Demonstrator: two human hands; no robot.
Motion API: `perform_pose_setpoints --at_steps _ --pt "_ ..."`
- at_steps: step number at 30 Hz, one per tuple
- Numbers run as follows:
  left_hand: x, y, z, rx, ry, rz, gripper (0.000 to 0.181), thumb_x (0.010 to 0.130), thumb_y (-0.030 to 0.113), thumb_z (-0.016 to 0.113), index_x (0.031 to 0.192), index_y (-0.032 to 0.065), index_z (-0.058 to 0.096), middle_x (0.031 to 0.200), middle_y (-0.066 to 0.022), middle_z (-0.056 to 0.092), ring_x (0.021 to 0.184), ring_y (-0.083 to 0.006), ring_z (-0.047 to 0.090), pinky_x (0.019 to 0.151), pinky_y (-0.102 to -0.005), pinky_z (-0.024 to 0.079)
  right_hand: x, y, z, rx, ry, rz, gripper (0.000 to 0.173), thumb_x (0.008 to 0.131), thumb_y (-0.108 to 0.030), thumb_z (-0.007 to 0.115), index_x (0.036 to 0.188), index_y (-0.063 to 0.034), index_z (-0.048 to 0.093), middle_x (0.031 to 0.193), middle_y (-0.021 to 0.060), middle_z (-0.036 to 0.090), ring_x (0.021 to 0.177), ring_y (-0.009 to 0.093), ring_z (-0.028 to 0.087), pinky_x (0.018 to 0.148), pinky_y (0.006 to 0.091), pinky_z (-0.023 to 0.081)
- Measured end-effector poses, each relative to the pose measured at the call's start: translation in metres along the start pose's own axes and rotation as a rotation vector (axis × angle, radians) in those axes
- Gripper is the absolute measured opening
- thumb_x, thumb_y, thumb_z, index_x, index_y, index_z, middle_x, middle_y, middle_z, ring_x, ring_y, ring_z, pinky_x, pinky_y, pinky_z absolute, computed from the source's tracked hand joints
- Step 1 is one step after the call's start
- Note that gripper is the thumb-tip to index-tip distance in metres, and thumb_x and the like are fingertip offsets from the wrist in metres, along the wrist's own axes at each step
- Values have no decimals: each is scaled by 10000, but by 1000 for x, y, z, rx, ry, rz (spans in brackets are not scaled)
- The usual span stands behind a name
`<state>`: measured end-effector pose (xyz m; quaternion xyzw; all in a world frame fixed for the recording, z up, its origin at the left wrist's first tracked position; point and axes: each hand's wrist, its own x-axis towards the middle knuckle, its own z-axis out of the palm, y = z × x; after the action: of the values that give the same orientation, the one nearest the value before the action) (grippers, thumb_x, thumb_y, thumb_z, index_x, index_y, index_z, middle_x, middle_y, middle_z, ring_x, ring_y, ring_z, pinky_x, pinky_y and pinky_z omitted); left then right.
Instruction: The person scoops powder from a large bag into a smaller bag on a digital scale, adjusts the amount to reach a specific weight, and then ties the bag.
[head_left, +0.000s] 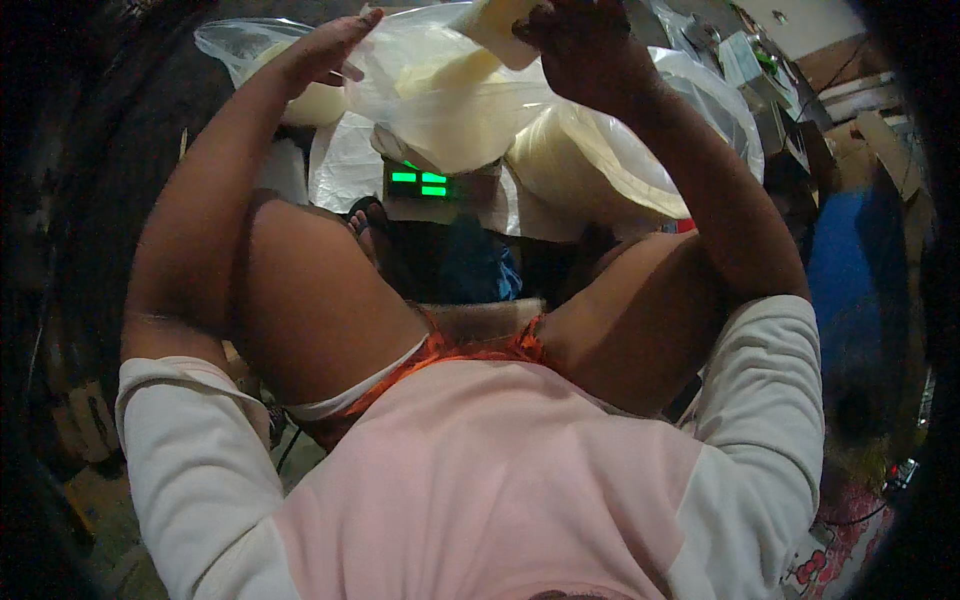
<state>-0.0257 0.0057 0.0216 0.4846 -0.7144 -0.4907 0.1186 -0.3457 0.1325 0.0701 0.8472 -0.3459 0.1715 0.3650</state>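
Before me, a clear plastic bag (465, 112) with pale yellow pieces in it rests on a digital scale whose display (420, 184) glows green. My left hand (337, 49) is at the bag's upper left edge, fingers apart; whether it pinches the film is unclear. My right hand (577, 45) is bent round the end of a pale yellow piece (502, 30) above the bag. Just right of the scale, a larger open bag (592, 154) holds more pale yellow material. Another pale piece (319, 103) in plastic lies below my left hand.
White sheeting (345, 165) lies under and beside the scale. Cardboard boxes (885, 150) and a blue object (847, 262) stand at the right. My bare thighs flank the near side of the scale, and a sandalled foot (367, 225) is just below it.
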Motion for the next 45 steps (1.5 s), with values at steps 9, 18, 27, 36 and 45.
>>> perform_pose_setpoints --at_steps 9,18,27,36,45 --pt "10 -39 -41 3 214 281 584 935 531 646 1400 184 574 1326 -57 646 1196 -209 606 1050 -450 426 -47 81 -89 -112 -28 342 361 659 -82 640 1004 -119 739 1013 118 696 1052 361 600 952 501 408" --pt "-24 -35 -37 -76 246 156 588 929 495 672 1385 134 583 1320 -81 640 1185 -198 622 1069 -395 412 -202 183 -71 261 -642 986 403 741 -276 671 1059 -33 720 848 129 724 684 259 670 697 395 546" --pt "-1 -30 -35 -174 209 169 603 912 570 642 1346 153 609 1246 -65 659 1117 -180 637 1038 -383 424 -261 172 11 -50 -1259 902 307 678 -152 662 965 -79 744 941 159 730 873 332 707 760 458 526" --pt "-7 -41 -37 -141 112 21 509 933 494 659 1302 144 638 1132 7 685 987 -124 635 893 -317 453 -213 87 87 476 -784 658 317 728 -84 678 1041 -36 665 995 214 693 922 389 675 814 463 538" --pt "3 -32 -28 -175 89 22 531 940 520 647 1303 133 643 1144 -10 695 976 -135 641 912 -320 456 -224 116 33 1205 -740 1284 364 705 -58 627 1061 -16 688 908 20 665 804 129 596 752 260 472"
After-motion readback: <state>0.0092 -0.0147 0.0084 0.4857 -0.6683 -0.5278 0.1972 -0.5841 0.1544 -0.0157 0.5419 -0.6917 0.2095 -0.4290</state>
